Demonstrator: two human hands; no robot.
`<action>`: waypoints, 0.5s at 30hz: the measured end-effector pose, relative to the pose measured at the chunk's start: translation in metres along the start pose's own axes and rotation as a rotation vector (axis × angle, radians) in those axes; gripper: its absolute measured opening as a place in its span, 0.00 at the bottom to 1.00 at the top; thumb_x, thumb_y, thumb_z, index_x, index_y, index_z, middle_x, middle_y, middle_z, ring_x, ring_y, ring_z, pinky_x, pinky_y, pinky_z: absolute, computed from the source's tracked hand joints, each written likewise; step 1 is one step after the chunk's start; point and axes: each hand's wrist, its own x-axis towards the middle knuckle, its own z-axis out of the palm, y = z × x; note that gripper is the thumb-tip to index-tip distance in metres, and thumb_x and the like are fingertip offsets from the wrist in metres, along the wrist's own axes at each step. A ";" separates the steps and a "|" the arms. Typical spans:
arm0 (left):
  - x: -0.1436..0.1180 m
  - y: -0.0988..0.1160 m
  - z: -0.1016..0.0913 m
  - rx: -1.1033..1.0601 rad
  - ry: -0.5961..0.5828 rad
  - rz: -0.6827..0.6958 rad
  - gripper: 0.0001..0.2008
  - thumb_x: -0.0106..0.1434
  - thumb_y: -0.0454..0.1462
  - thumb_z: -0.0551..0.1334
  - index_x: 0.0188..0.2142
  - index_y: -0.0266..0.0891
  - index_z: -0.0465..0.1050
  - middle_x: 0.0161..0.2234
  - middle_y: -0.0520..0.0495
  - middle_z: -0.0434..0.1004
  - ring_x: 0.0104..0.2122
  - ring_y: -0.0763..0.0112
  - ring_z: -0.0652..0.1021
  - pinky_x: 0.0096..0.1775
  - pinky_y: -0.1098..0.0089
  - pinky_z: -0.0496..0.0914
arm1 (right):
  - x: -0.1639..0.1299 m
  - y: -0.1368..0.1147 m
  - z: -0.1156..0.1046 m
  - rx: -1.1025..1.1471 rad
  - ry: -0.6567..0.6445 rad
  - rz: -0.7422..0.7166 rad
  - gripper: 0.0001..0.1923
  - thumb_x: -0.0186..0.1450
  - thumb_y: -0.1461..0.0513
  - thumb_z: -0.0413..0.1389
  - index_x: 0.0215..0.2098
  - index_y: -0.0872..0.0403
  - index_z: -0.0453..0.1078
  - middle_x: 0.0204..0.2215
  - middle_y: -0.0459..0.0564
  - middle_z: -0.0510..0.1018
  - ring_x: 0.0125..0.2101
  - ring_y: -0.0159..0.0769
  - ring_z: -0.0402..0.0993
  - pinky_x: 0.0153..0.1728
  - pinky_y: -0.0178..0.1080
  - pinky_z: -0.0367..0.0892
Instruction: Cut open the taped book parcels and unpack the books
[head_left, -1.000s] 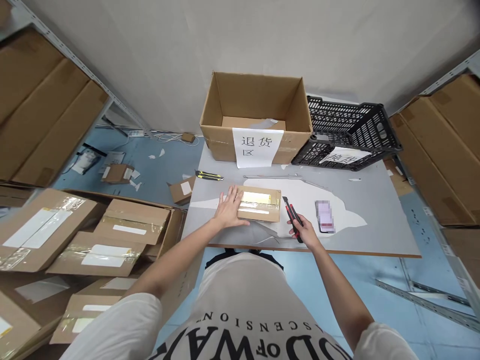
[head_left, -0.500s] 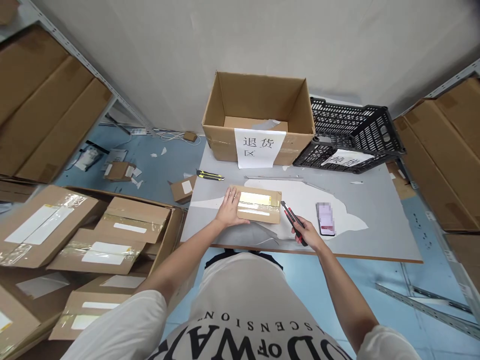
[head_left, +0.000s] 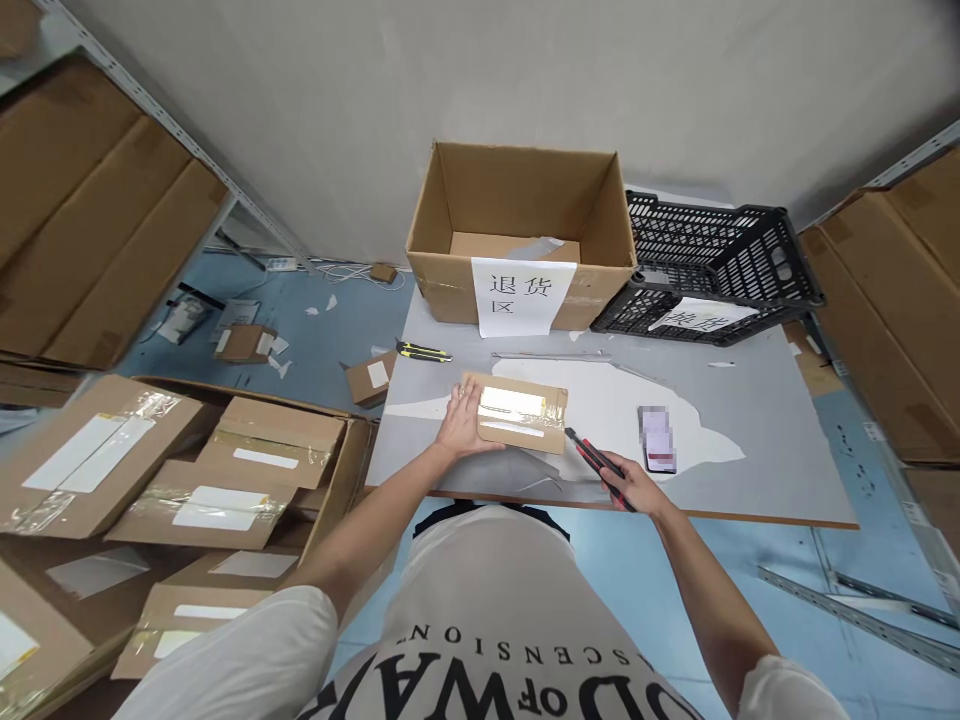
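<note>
**Hands at a taped parcel on the work table**

While the left hand [head_left: 463, 427] is lying flat and open on the left end of the small parcel [head_left: 517, 411], the right hand [head_left: 632, 484] is gripping a red and black knife [head_left: 598, 462], fingers closed around its handle. The parcel is sitting on the grey table [head_left: 750, 440] near its front edge, with clear tape and a white label running across its top. The knife is pointing up and left, its tip just beside the parcel's lower right corner; whether it is touching the cardboard cannot be told. A phone [head_left: 658, 440] is lying face up to the right of the knife. Behind the parcel an open carton [head_left: 521, 225] bearing a paper sign is standing beside a black crate [head_left: 712, 270], and a yellow and black knife [head_left: 422, 351] is resting near the table's left edge. Taped boxes [head_left: 225, 480] are lying piled on the floor at the left
</note>
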 end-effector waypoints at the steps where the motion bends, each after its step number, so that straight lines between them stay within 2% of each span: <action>1: 0.000 0.000 0.000 -0.002 0.000 -0.001 0.66 0.37 0.64 0.63 0.65 0.30 0.35 0.64 0.29 0.43 0.64 0.42 0.43 0.58 0.45 0.48 | -0.003 0.003 0.003 0.005 -0.001 0.004 0.34 0.58 0.46 0.54 0.58 0.51 0.59 0.18 0.39 0.69 0.11 0.28 0.64 0.11 0.31 0.57; 8: -0.001 0.002 -0.002 -0.007 -0.017 -0.029 0.64 0.39 0.62 0.64 0.65 0.34 0.34 0.65 0.32 0.39 0.64 0.41 0.43 0.58 0.43 0.49 | -0.015 0.020 0.021 0.091 0.011 -0.006 0.35 0.57 0.45 0.54 0.57 0.54 0.59 0.19 0.41 0.71 0.10 0.28 0.63 0.10 0.32 0.56; 15: -0.002 0.009 -0.009 0.011 -0.050 -0.084 0.64 0.38 0.63 0.64 0.65 0.35 0.37 0.65 0.32 0.40 0.63 0.38 0.40 0.55 0.42 0.53 | -0.019 0.033 0.012 0.075 0.062 -0.014 0.34 0.58 0.45 0.54 0.57 0.53 0.58 0.20 0.41 0.71 0.10 0.28 0.63 0.11 0.33 0.58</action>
